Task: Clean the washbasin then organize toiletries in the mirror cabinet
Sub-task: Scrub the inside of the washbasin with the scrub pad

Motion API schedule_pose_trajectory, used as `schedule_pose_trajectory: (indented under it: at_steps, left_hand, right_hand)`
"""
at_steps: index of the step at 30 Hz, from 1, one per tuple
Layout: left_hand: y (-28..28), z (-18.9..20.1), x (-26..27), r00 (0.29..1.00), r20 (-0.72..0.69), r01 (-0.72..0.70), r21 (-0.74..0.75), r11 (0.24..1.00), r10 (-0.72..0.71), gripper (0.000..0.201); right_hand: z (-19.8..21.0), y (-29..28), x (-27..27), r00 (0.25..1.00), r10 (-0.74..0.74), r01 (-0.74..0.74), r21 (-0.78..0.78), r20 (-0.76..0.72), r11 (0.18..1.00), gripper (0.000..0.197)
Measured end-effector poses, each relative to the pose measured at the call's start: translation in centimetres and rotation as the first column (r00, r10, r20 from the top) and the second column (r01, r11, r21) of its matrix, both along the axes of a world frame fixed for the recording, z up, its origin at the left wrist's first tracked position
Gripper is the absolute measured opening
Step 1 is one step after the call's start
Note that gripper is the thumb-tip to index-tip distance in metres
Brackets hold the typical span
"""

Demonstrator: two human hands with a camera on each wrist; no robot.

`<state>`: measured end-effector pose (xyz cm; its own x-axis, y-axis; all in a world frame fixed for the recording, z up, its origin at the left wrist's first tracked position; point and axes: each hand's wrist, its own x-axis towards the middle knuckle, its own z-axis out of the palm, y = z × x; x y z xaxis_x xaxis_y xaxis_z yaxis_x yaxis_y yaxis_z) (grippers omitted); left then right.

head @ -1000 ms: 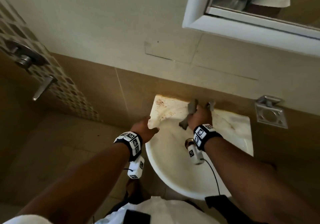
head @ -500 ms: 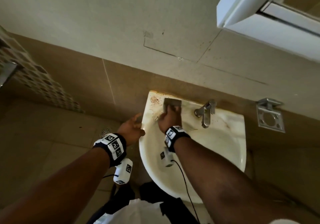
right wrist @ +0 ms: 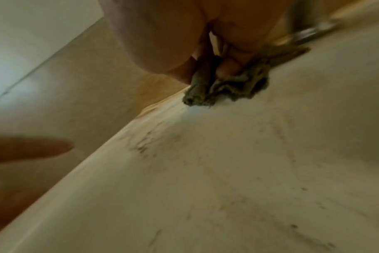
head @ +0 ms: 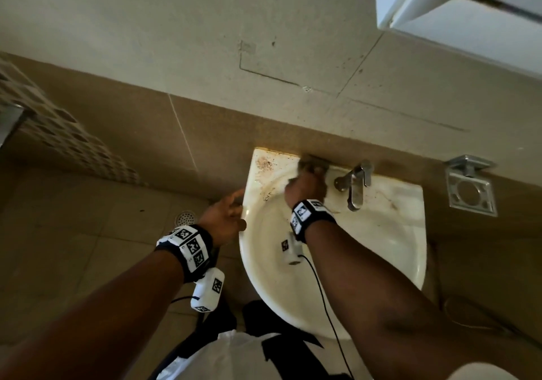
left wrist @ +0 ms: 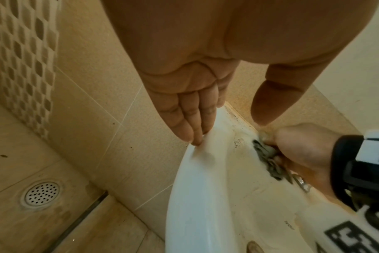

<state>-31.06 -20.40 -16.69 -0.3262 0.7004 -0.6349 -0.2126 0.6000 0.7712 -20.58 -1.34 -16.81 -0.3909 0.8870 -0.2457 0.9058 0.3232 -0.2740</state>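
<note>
A stained white washbasin hangs on the tiled wall, with rust-coloured marks at its back left corner. My right hand grips a grey scrubbing cloth and presses it on the basin's back ledge, just left of the chrome tap. The right wrist view shows the crumpled cloth under curled fingers on the dirty ledge. My left hand rests with straight fingers on the basin's left rim, its thumb apart. The white mirror cabinet is at the top right, its inside hidden.
An empty chrome holder is fixed to the wall right of the basin. A round floor drain lies in the tiled floor to the left. A mosaic tile strip runs along the left wall.
My right hand has slid the cloth from beside the tap to the basin's back left and now back towards the tap. The left hand has stayed at the left rim. The head view has dropped.
</note>
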Motion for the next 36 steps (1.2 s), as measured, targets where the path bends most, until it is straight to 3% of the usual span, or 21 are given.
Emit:
schedule_pose_trajectory:
  at_steps: [2,4,6,8,11,12,14,15,17,19,21,23,25,28,29,30,33,34,35,36]
  left_hand:
    - [0.0,0.0,-0.2,0.998,0.066,-0.026,0.031,0.999,0.024,0.064]
    - [-0.1,-0.1,-0.4,0.988,0.145,-0.066,0.052,0.996,0.058,0.062]
    - [0.0,-0.5,-0.6,0.986,0.156,-0.068,0.036,0.997,0.061,0.058]
    - [0.0,-0.8,-0.8,0.979,0.191,-0.083,0.037,0.996,0.075,0.055]
    - [-0.2,-0.8,-0.9,0.967,0.222,-0.128,0.002,0.992,0.124,0.057]
    - [-0.4,-0.8,-0.9,0.948,0.279,-0.158,-0.015,0.987,0.156,0.061]
    - [-0.4,-0.3,-0.6,0.956,0.242,-0.172,-0.001,0.985,0.167,0.067]
    - [-0.4,0.0,-0.5,0.952,0.239,-0.197,-0.007,0.98,0.193,0.066]
    - [-0.4,-0.2,-0.4,0.944,0.224,-0.245,-0.017,0.969,0.242,0.063]
    - [-0.2,0.1,-0.2,0.919,0.265,-0.293,-0.04,0.955,0.293,0.053]
    - [-0.2,0.2,-0.1,0.9,0.291,-0.326,-0.044,0.944,0.324,0.052]
    - [-0.3,0.2,0.0,0.91,0.255,-0.326,-0.045,0.944,0.326,0.061]
    - [-0.5,0.1,0.1,0.896,0.266,-0.352,-0.064,0.934,0.356,0.075]
    - [-0.7,0.2,0.0,0.874,0.295,-0.38,-0.08,0.921,0.386,0.063]
    - [-0.7,0.2,-0.1,0.871,0.309,-0.377,-0.08,0.923,0.382,0.063]
    - [-0.8,0.4,-0.2,0.866,0.321,-0.377,-0.082,0.923,0.383,0.067]
    - [-1.1,0.6,-0.3,0.848,0.359,-0.382,-0.094,0.919,0.389,0.078]
    - [-1.2,0.6,-0.3,0.839,0.37,-0.391,-0.098,0.915,0.398,0.081]
    - [-1.4,0.4,-0.3,0.832,0.375,-0.402,-0.1,0.91,0.409,0.081]
    - [-1.5,0.5,-0.2,0.83,0.369,-0.412,-0.101,0.905,0.419,0.079]
  right_hand:
    - [-0.6,-1.8,-1.3,0.973,0.223,-0.223,-0.001,-0.059,0.975,0.053]
    - [-0.7,-3.1,-1.4,0.883,0.468,-0.469,-0.041,-0.032,0.882,0.058]
    - [-0.9,-2.3,-0.2,0.805,0.593,-0.593,-0.075,-0.026,0.802,0.06]
    - [-0.8,-0.1,1.2,0.849,0.528,-0.528,-0.033,-0.008,0.848,0.063]
    - [-1.3,2.9,2.7,0.969,0.239,-0.243,0.075,0.06,0.967,0.063]
    - [-1.4,2.9,2.5,0.986,0.156,-0.16,0.09,0.053,0.983,0.06]
    - [-1.7,1.7,1.1,0.996,0.085,-0.085,0.063,0.002,0.994,0.054]
    - [-1.8,0.4,0.3,0.993,0.121,-0.121,0.024,-0.011,0.992,0.051]
    - [-2.0,-2.5,-0.8,0.939,0.341,-0.342,-0.036,-0.045,0.939,0.053]
    - [-1.9,-4.0,-0.8,0.805,0.586,-0.591,-0.035,-0.093,0.806,0.056]
    - [-1.6,-2.6,-1.1,0.721,0.69,-0.693,-0.038,-0.064,0.72,0.058]
    - [-1.2,-0.6,-2.1,0.738,0.674,-0.674,-0.025,0.022,0.739,0.062]
    - [-0.9,0.7,-3.1,0.809,0.582,-0.585,0.02,0.087,0.811,0.066]
    - [-1.2,-0.6,-3.5,0.822,0.567,-0.569,0.029,0.054,0.822,0.064]
    - [-1.5,-1.6,-2.8,0.78,0.626,-0.626,-0.014,0.009,0.78,0.06]
    - [-1.7,-2.6,-1.8,0.69,0.724,-0.723,-0.054,-0.017,0.689,0.054]
    - [-1.9,-3.7,1.6,0.29,0.956,-0.951,-0.115,-0.029,0.285,0.053]
    - [-1.9,-3.0,1.2,0.23,0.973,-0.97,-0.085,-0.031,0.227,0.056]
    - [-2.0,-2.2,0.3,0.24,0.971,-0.97,-0.05,-0.019,0.238,0.056]
    - [-1.8,-1.2,-1.1,0.315,0.949,-0.949,-0.016,0.003,0.315,0.053]
